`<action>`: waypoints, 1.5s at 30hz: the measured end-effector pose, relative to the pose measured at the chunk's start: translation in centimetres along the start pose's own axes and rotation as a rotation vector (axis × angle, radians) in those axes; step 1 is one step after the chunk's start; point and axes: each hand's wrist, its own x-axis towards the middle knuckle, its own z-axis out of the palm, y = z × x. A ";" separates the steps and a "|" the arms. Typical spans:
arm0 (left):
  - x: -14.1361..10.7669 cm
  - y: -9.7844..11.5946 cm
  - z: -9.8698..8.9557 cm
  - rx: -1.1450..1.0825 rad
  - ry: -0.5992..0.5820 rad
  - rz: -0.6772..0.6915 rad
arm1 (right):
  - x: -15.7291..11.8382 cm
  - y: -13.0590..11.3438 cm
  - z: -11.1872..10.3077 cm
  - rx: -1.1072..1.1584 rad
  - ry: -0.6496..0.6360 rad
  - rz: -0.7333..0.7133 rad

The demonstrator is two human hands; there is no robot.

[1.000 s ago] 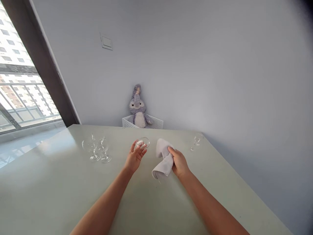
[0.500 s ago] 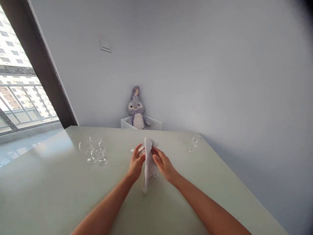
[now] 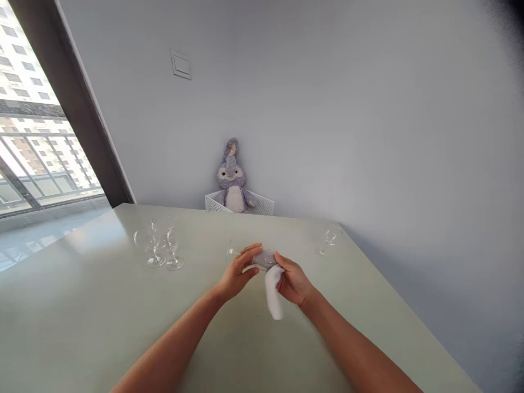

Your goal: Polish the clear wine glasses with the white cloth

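Note:
A clear wine glass is held sideways above the table, its foot to the left and its bowl to the right. My left hand is curled around the bowl near the stem, fingers above and thumb below. At the rim end, my right hand grips a white cloth, with its thumb at the edge of the glass. Part of the cloth hangs below the bowl; some of it is hidden by the right hand, and whether any is inside the bowl I cannot tell.
Several stemmed glasses stand in a group on the left of the pale table. Another glass stands at the far right. Behind the table's back edge, a grey plush toy sits in a white perforated basket against the wall.
The cloth, which hung tall between my hands and covered much of the glass, is now lower and gathered in my right hand. The glass bowl shows, and my right hand has moved right.

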 end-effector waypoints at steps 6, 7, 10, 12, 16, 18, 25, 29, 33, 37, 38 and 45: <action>0.1 0.6 0.4 -0.121 -0.026 -0.251 | -1.9 1.4 1.6 -0.764 0.039 -0.311; 0.1 0.7 0.4 -0.096 -0.055 -0.273 | -1.9 1.6 1.5 -0.827 0.075 -0.337; 0.0 0.8 0.4 -0.076 -0.149 -0.290 | -1.3 1.7 0.6 -0.609 0.083 -0.199; 0.0 0.7 0.5 -0.104 -0.132 -0.242 | -0.9 1.7 0.0 -0.291 0.079 -0.066; 0.2 -0.1 0.8 -0.100 0.027 -0.210 | -1.1 2.7 0.0 -0.191 0.051 -0.075; 0.2 -0.4 0.8 -0.083 0.030 -0.322 | -1.4 3.6 0.2 -0.442 0.057 -0.180; -0.3 -0.9 1.0 -0.148 -0.155 -0.245 | -0.5 3.4 -0.2 -0.137 0.133 -0.098; -0.5 -0.7 1.5 -0.085 -0.056 -0.221 | -1.0 3.0 0.2 -0.180 0.071 -0.102; -0.5 -0.3 1.4 -0.015 -0.077 -0.285 | -2.0 3.5 0.5 -0.735 0.120 -0.339; -0.6 -0.5 1.4 0.072 -0.098 -0.178 | -1.2 2.7 0.1 -0.431 0.164 -0.219; -0.6 -0.6 1.4 0.095 -0.090 -0.126 | -0.9 2.5 0.0 -0.261 0.166 -0.141; -0.1 -0.9 1.4 0.131 0.076 -0.290 | -1.0 4.0 0.3 -0.301 0.079 -0.102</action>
